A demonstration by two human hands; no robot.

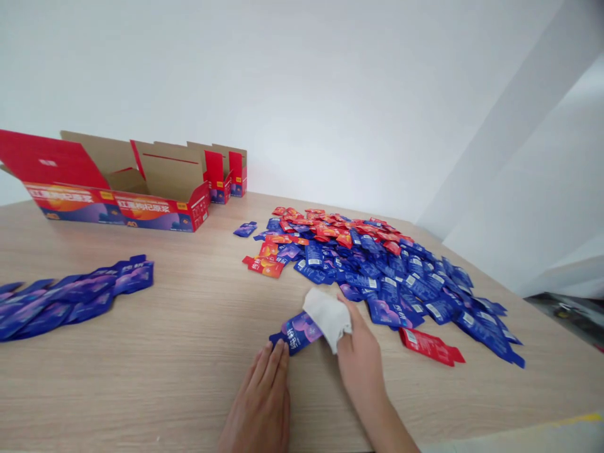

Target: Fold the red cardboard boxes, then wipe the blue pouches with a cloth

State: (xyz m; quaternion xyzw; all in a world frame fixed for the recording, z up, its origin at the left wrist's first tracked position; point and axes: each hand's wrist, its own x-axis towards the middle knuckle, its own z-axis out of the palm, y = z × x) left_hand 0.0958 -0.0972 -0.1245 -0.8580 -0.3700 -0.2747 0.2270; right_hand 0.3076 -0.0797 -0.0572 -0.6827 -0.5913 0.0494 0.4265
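Now, right hand (359, 368) pressing cloth (328, 318) on sachet (302, 332), left hand (259, 399) beside

The right hand (358, 358) presses a white cloth (328, 318) onto a blue sachet (299, 332) beside the left hand (258, 402).

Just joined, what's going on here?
A person presses a white cloth onto a blue sachet with the right hand, while the left hand lies flat beside the sachet's lower end on a light wood table. Next to them is a loose pile of blue and red sachets. A row of blue sachets lies to the left, and open red cardboard display boxes stand farther back.
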